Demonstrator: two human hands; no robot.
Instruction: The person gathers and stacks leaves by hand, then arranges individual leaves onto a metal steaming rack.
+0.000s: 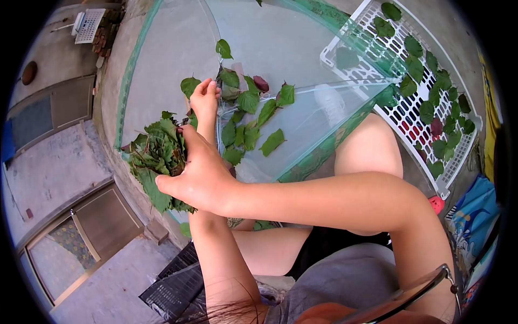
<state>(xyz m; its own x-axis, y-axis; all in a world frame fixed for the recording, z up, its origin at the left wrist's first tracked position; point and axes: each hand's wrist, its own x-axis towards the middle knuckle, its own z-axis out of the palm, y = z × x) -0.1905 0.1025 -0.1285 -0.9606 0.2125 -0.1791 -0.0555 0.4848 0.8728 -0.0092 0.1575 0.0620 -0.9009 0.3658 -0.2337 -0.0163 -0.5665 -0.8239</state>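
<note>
My right hand [210,175] reaches across from the right, fingers and thumb closed round a thick bunch of green leaves [156,154] with toothed edges. Beneath that wrist passes my left arm, and my left hand [205,97] is raised with thumb and fingertips pinched together. Whatever the pinch holds, if anything, is too small to make out. Loose leaves [249,101], one of them dark purple, lie beside my left hand on a clear, umbrella-like sheet [167,48] with green edging. A single leaf [189,86] shows just left of the left hand.
A white slotted plastic crate [386,102] with scattered leaves stands at the upper right, partly under the sheet's edge. My bare knee [369,148] rises between crate and sheet. Black plastic [175,286] lies lower left. Wooden doors [108,221] line the wall. Blue printed bags [472,216] sit right.
</note>
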